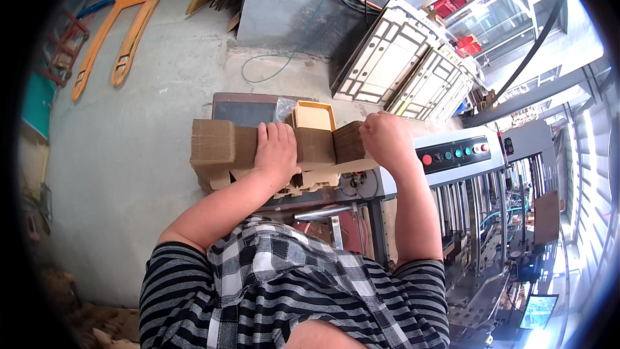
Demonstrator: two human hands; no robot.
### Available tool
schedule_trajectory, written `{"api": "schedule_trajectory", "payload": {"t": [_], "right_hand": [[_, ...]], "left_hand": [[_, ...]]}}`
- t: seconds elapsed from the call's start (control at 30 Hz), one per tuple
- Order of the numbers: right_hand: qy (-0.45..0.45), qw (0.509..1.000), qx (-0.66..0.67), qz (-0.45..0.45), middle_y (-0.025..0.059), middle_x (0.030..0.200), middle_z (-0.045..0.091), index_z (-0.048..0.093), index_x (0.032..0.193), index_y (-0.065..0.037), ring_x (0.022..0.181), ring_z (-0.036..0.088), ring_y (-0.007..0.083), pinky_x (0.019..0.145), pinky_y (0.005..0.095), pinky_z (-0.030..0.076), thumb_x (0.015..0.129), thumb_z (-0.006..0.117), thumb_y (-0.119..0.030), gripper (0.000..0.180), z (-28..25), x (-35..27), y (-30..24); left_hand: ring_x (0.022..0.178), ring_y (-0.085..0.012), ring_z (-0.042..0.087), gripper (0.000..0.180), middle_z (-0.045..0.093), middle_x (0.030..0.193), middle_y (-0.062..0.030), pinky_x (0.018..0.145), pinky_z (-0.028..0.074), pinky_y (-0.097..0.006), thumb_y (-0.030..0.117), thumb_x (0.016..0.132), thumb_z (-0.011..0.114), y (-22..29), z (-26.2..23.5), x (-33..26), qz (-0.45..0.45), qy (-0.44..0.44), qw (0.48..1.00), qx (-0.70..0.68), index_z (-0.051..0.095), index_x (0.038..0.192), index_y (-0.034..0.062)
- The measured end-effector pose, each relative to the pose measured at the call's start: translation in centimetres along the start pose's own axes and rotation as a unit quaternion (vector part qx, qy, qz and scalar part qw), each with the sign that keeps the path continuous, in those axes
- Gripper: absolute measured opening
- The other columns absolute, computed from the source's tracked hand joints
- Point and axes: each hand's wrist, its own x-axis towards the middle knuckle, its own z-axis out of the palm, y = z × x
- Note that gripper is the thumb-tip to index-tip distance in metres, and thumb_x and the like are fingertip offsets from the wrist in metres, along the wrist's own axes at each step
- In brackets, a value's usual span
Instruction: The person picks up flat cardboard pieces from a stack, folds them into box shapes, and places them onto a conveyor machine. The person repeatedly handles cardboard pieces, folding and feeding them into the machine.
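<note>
A long row of brown die-cut cardboard blanks (213,141), packed edge to edge, lies in front of me. My left hand (278,150) rests on the middle of the row, its fingers stretched out flat over the cardboard and its thumb to the right. At the right end, my right hand (387,139) is closed against the blanks, fingers curled in at their edge. Notched cardboard edges (313,184) show below the row. Just behind stands a yellow-rimmed box (334,116) with cream-coloured pieces (312,117), beside a crumpled clear plastic bag (283,109).
The dark tabletop (242,107) extends behind the row. On the right is a machine with a button panel (454,154) and metal rods. Large cutting-die boards (387,52) lean beyond. An orange pallet jack (132,22) stands on the grey floor, far left.
</note>
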Motion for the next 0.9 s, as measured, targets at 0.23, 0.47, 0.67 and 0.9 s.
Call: {"api": "schedule_trajectory", "payload": {"t": [0.23, 0.47, 0.67, 0.9], "right_hand": [[0.007, 0.991, 0.130, -0.023, 0.0163, 0.069, 0.061, 0.061, 0.071, -0.001, 0.066, 0.060, 0.0315, 0.060, 0.0388, 0.048, 0.074, 0.057, -0.015, 0.015, 0.3, -0.1, 1.7], [-0.095, 0.940, 0.290, 0.150, 0.0123, 0.053, 0.056, 0.064, 0.069, 0.003, 0.050, 0.054, 0.0176, 0.052, 0.0314, 0.044, 0.068, 0.068, -0.016, 0.019, -1.5, -6.9, 7.0], [0.034, 0.990, 0.046, 0.126, 0.0117, 0.074, 0.064, 0.063, 0.079, -0.005, 0.070, 0.062, 0.0296, 0.064, 0.0357, 0.049, 0.073, 0.061, -0.013, 0.010, -1.0, -7.2, 6.6], [0.046, 0.988, 0.054, -0.135, 0.0068, 0.089, 0.061, 0.065, 0.097, -0.009, 0.085, 0.059, 0.0245, 0.074, 0.0359, 0.047, 0.073, 0.059, -0.002, 0.026, -1.0, -3.2, 1.1]], "left_hand": [[0.101, -0.0274, 0.041, 0.089, 0.045, 0.104, -0.0138, 0.101, 0.026, -0.046, 0.051, 0.061, 0.073, 0.1, -0.2, 0.0, 0.002, 0.004, 1.000, 0.006, 0.041, 0.118, -0.0081], [0.101, -0.0268, 0.041, 0.088, 0.046, 0.102, -0.0132, 0.101, 0.025, -0.046, 0.051, 0.060, 0.073, 0.0, 0.1, 0.1, -0.002, 0.001, 1.000, 0.005, 0.042, 0.118, -0.0076], [0.105, -0.0271, 0.040, 0.090, 0.045, 0.106, -0.0140, 0.102, 0.025, -0.046, 0.051, 0.060, 0.074, 0.0, 0.4, 0.1, -0.003, 0.020, 1.000, -0.003, 0.041, 0.120, -0.0071], [0.108, -0.0285, 0.039, 0.093, 0.044, 0.110, -0.0156, 0.103, 0.024, -0.046, 0.051, 0.061, 0.072, 0.1, 0.1, 0.1, -0.002, -0.001, 1.000, -0.018, 0.038, 0.123, -0.0091]]}}
